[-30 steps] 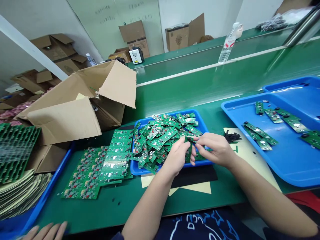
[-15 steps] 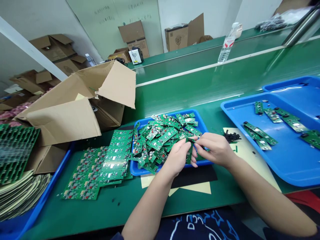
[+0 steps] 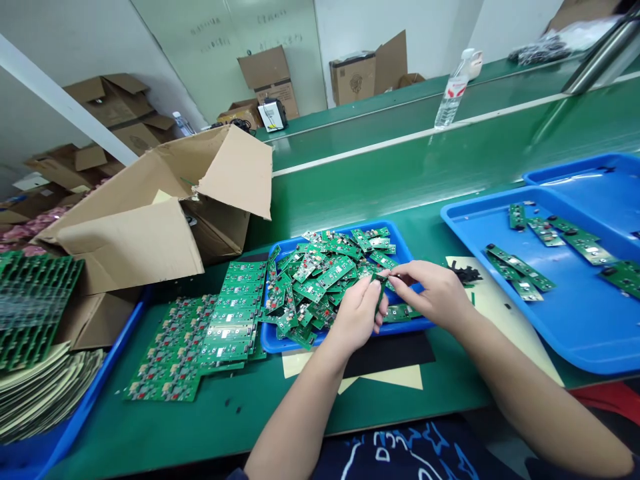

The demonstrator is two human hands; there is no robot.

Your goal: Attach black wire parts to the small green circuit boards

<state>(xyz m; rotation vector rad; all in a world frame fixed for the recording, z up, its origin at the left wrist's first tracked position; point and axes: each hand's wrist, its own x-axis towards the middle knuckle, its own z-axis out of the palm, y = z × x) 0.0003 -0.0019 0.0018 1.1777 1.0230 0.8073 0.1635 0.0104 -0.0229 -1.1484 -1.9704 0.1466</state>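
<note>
My left hand (image 3: 357, 308) curls its fingers around a narrow green circuit board (image 3: 381, 287); my right hand (image 3: 431, 292) brings its fingertips to the upper end, their grip too small to tell. Just beyond my hands, a blue tray (image 3: 274, 345) brims with loose boards (image 3: 325, 277). Left of them lie board panels (image 3: 233, 310); right, a larger tray (image 3: 590, 320); farther off, a water bottle (image 3: 451, 100).

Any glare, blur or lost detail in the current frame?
Head view: pale sheen on the green bench and far blue tray; background writing blurred, unreadable; small circuit board in the left hand dark, its details lost.
</note>
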